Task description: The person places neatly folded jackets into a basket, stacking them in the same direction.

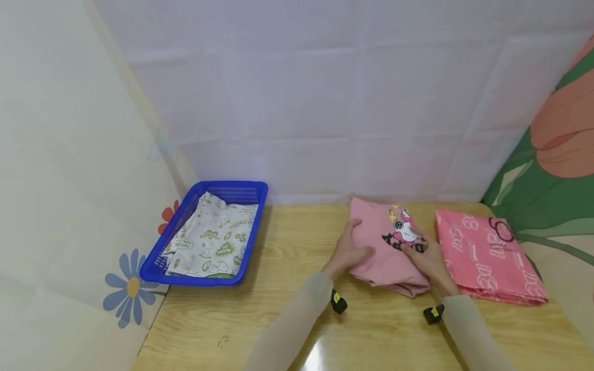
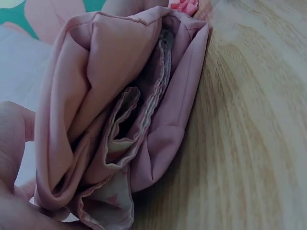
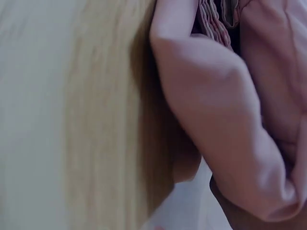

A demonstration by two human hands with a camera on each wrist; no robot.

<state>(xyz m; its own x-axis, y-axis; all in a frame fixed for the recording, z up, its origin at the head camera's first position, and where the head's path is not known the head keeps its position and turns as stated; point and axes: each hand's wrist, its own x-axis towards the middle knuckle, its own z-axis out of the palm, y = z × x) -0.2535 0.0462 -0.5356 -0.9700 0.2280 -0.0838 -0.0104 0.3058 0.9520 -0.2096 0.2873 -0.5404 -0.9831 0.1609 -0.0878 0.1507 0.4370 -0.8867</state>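
Note:
A folded pink cloth [image 1: 378, 232] with a cartoon print is held between both hands over the right half of the table. My left hand [image 1: 348, 252] grips its left side, thumb on top of the fabric. On the opposite side my right hand [image 1: 428, 260] grips it, the thumb lying by the print. The left wrist view shows the near end of the bundle [image 2: 115, 62], where loose layers and pale seam edges stick out between the folds. From the right wrist, a thick rounded fold [image 3: 211, 96] fills the view close over the wood.
A brighter pink folded cloth [image 1: 487, 257] with white lettering lies just right of my right hand. At the left, a blue basket [image 1: 250, 257] holds white cloth [image 1: 213, 242] with green print. Hanging sheets [image 1: 315, 118] border the wooden table [image 1: 223, 319] behind and at the sides.

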